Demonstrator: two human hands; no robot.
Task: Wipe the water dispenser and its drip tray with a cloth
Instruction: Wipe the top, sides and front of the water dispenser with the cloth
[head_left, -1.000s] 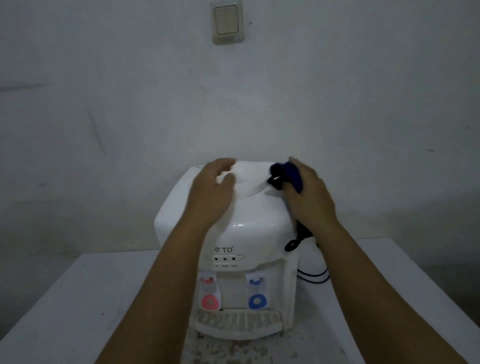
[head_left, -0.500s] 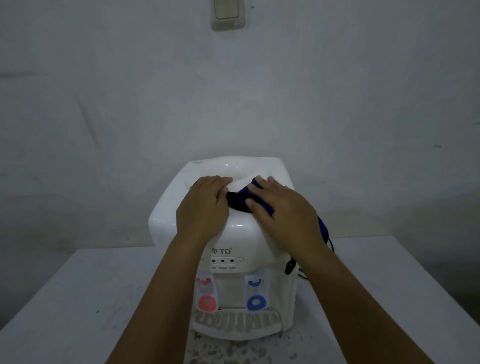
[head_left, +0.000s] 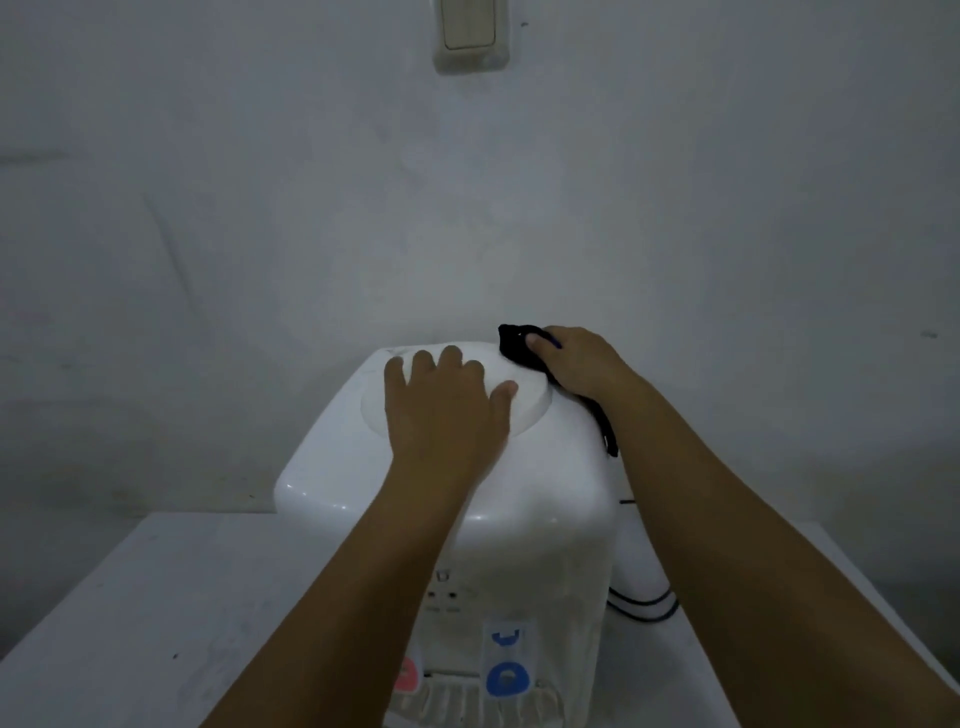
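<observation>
A white water dispenser (head_left: 332, 467) stands on a white table, with a red tap (head_left: 408, 675) and a blue tap (head_left: 506, 678) low on its front. Its ribbed drip tray (head_left: 467, 706) shows at the bottom edge. My left hand (head_left: 447, 410) lies flat, fingers spread, on the round top opening. My right hand (head_left: 579, 366) presses a dark blue cloth (head_left: 517, 345) against the back right of the top; a strip of cloth (head_left: 605, 431) hangs below the wrist.
The white table (head_left: 156, 597) carries the dispenser close to a pale wall. A black cable (head_left: 641, 608) loops behind the dispenser on the right. A wall switch (head_left: 470, 34) sits high above.
My right hand has carried the cloth from the front middle of the top back to its rear right. My left hand has slid back onto the round opening. The camera has moved closer.
</observation>
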